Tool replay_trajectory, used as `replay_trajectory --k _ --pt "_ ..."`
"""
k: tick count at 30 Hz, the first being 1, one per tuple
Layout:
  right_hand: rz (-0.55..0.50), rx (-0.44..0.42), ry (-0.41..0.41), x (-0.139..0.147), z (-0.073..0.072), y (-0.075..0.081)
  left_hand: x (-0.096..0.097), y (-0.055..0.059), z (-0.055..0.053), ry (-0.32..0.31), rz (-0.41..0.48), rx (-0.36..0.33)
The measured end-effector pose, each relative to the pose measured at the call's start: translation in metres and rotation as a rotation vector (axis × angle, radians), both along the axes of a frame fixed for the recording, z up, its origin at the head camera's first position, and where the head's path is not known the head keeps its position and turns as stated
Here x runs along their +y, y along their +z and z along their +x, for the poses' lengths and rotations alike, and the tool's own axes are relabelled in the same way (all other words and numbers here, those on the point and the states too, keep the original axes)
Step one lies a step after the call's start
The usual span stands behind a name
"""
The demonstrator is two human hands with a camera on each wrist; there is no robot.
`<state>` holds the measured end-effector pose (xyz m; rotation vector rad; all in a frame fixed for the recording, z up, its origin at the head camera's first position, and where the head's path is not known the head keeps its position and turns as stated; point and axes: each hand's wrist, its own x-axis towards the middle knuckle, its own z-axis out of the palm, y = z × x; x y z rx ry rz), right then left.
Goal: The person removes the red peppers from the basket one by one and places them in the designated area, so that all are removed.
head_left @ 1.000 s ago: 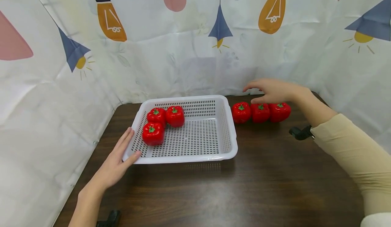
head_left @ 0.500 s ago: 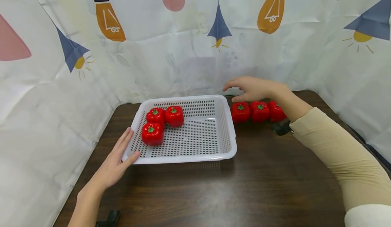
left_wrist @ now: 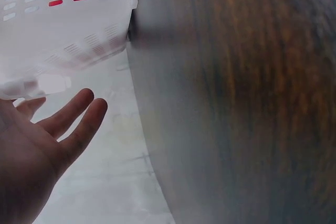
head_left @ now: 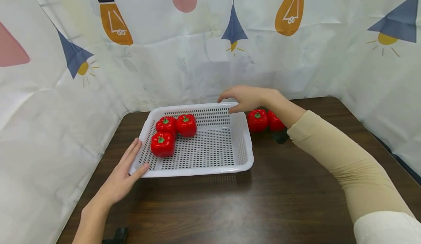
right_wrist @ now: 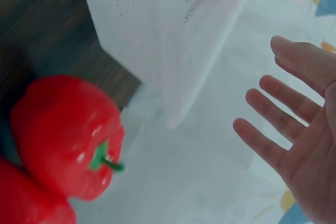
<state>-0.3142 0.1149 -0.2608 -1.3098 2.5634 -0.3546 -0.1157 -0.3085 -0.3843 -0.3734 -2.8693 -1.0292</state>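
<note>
A white perforated plastic basket (head_left: 197,172) stands on the table with three red bell peppers (head_left: 163,144) grouped at its left end. My left hand (head_left: 121,178) rests against the basket's left end, fingers straight along the side and thumb at the front rim. Over the back right corner of the basket hovers my right hand (head_left: 245,97), its fingers loosely bent; the right wrist view shows nothing in it. Right of the basket are more red bell peppers (head_left: 257,120) with green stems, partly covered by the right forearm. Two of these peppers (right_wrist: 65,135) appear in the right wrist view.
The dark wooden table (head_left: 296,196) extends in front of the basket and to its right. A white curtain (head_left: 197,68) printed with lamps and bulbs hangs around the back and sides. A black wrist-camera mount (head_left: 119,235) shows by the left forearm.
My right hand has moved left, from above the peppers on the table to over the basket's back right corner. My left hand and the peppers have stayed in place.
</note>
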Motion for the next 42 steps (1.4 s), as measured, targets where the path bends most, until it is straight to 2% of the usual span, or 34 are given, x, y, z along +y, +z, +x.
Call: replay_trajectory --k 6,13,22,31,42 --pt "0.06 -0.024 0.031 -0.03 -0.002 -0.005 0.0 -0.001 0.0 -0.001 0.014 0.003" --pt "0.072 -0.043 0.099 -0.063 0.0 -0.013 0.0 -0.001 0.0 -0.002 0.028 0.009" --pt "0.089 -0.012 0.136 -0.1 0.004 -0.024 -0.001 -0.003 0.0 -0.008 0.049 0.026" --pt "0.112 -0.006 0.093 -0.126 0.008 -0.039 0.0 -0.004 0.001 -0.004 0.046 0.031" --pt "0.101 -0.054 0.013 -0.135 0.004 -0.056 0.002 -0.002 -0.001 0.008 0.025 0.01"
